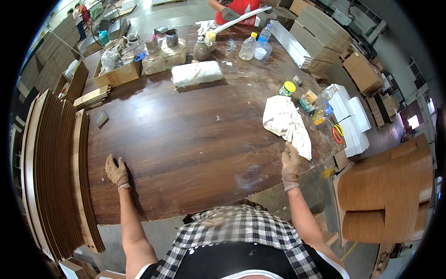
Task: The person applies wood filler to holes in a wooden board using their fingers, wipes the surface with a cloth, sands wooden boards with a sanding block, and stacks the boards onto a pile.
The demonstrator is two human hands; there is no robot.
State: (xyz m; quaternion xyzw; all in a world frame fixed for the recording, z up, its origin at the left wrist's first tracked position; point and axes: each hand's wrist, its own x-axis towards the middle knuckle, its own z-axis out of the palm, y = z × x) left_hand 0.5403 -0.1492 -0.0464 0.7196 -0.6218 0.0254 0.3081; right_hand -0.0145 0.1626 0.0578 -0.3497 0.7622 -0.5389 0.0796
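My left hand (117, 173), in a tan work glove, hovers over or rests on the left part of the brown wooden table (195, 125). Its thumb and fingers are apart, with nothing between them. On the right side, my right hand (291, 166) wears a similar glove and is beside the lower end of a crumpled white cloth (283, 116). Those fingers stretch forward and hold nothing visible; whether they touch the cloth I cannot tell. A small flat translucent piece (102, 119) lies ahead of my left hand.
Tall stacked boards (51, 172) stand against the table's left side. A wrapped white roll (197, 73), an open carton (118, 74) and clear bottles (248, 46) sit farther back. Scissors (337, 133) and a yellow-lidded jar (287, 88) lie right. Across the table, a person in red (239, 10) handles a white strip.
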